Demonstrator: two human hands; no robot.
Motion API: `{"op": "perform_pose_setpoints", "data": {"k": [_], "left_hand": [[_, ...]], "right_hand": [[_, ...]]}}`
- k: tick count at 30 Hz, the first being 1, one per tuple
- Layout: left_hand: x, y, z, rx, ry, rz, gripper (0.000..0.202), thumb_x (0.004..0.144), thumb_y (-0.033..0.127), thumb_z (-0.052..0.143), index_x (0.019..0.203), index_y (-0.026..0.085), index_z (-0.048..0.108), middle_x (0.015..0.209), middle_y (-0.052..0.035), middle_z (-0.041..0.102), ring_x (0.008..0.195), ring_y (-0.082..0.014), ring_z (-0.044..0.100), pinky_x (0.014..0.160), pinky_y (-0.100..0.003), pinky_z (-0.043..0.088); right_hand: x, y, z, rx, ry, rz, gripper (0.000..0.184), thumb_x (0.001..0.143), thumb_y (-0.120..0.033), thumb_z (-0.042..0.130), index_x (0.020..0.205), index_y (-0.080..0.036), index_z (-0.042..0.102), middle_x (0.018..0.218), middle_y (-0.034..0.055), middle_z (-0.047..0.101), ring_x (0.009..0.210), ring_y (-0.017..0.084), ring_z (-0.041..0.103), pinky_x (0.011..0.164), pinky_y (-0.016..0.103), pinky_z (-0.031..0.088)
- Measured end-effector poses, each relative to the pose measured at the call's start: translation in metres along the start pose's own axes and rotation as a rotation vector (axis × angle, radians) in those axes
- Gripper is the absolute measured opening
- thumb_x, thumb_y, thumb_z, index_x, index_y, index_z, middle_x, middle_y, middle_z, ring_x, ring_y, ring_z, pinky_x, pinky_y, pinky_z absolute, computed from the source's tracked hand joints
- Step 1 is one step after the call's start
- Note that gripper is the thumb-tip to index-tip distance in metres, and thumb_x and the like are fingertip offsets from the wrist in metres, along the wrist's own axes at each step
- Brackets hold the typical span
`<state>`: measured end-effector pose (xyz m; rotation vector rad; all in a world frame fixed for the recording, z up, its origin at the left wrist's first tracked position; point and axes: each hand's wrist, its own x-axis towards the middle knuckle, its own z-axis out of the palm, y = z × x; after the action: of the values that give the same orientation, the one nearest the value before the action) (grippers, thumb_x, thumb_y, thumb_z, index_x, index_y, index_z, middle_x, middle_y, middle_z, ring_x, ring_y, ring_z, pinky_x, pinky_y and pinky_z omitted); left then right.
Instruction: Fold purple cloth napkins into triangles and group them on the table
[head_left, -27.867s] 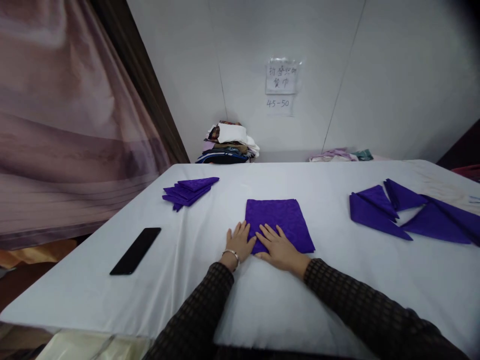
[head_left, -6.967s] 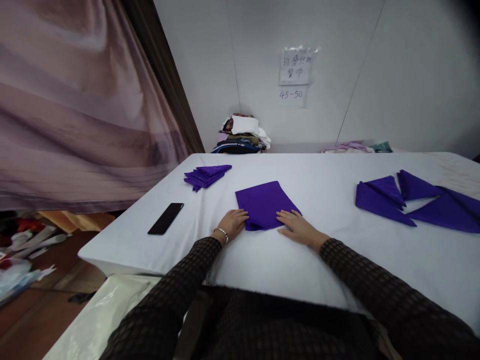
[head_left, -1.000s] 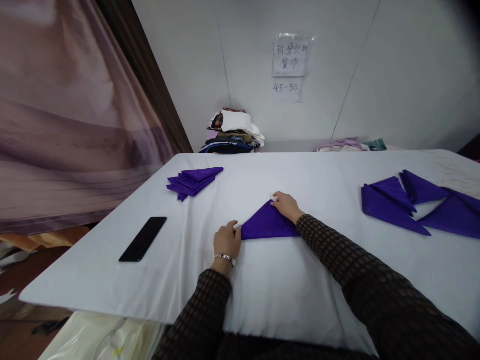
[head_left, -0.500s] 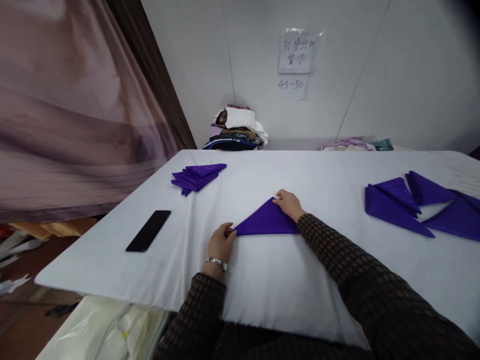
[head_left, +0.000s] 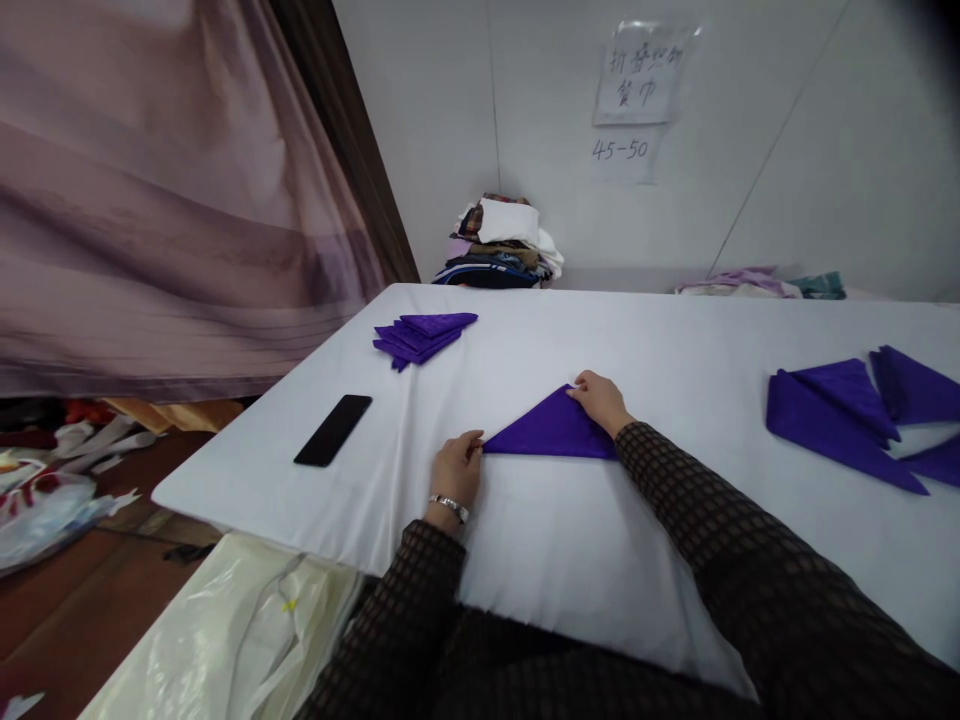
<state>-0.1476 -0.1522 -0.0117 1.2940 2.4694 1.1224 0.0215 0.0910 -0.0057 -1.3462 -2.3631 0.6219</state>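
Observation:
A purple cloth napkin [head_left: 551, 430], folded into a triangle, lies flat on the white-covered table [head_left: 525, 530] in front of me. At its left corner my left hand [head_left: 456, 470] is closed, thumb and fingers pinching the tip. My right hand [head_left: 600, 400] pinches the top corner, and its wrist and sleeve hide part of the right side. Farther back on the left lies a small fanned stack of folded purple napkins [head_left: 424, 335]. More purple napkins [head_left: 832, 410] lie loosely folded on the right.
A black phone [head_left: 334, 430] lies on the table's left part. Stacked clothes [head_left: 502, 245] and other fabrics [head_left: 750, 283] sit beyond the far edge, below a handwritten sign [head_left: 641, 75]. A pink curtain [head_left: 172, 200] hangs at left. A plastic-covered box [head_left: 225, 630] stands by the near left edge.
The view has shifted left, so everything on the table appears farther right. Both hands keep their pinches on the napkin, which looks unchanged.

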Motion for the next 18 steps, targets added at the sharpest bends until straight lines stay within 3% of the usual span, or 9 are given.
{"op": "perform_pose_setpoints", "data": {"k": [7, 13, 18], "left_hand": [[-0.0016, -0.0046, -0.0023, 0.008, 0.060, -0.010, 0.030, 0.070, 0.012, 0.056, 0.097, 0.020, 0.066, 0.095, -0.0032, 0.069, 0.095, -0.0208, 0.058, 0.088, -0.037, 0.046], [0.0000, 0.0004, -0.0026, 0.055, 0.044, 0.054, 0.017, 0.067, 0.021, 0.064, 0.084, 0.023, 0.066, 0.090, -0.0013, 0.067, 0.093, -0.0209, 0.057, 0.087, -0.037, 0.044], [0.0037, -0.0036, 0.0004, 0.061, 0.029, 0.048, 0.012, 0.067, 0.016, 0.062, 0.076, 0.023, 0.066, 0.093, -0.0009, 0.066, 0.096, -0.0197, 0.056, 0.090, -0.036, 0.043]], "right_hand": [[0.0002, 0.0014, 0.0015, 0.000, 0.011, -0.014, 0.020, 0.079, -0.034, 0.061, 0.094, -0.021, 0.062, 0.083, 0.0020, 0.066, 0.076, 0.016, 0.057, 0.059, 0.024, 0.033], [-0.0004, 0.0012, 0.0007, -0.010, 0.011, -0.021, 0.020, 0.080, -0.035, 0.060, 0.094, -0.020, 0.061, 0.084, 0.0025, 0.066, 0.077, 0.017, 0.058, 0.060, 0.024, 0.033], [-0.0011, 0.0004, 0.0001, -0.002, 0.003, -0.014, 0.019, 0.080, -0.034, 0.060, 0.093, -0.020, 0.061, 0.084, 0.0021, 0.066, 0.077, 0.017, 0.058, 0.061, 0.024, 0.033]]}}
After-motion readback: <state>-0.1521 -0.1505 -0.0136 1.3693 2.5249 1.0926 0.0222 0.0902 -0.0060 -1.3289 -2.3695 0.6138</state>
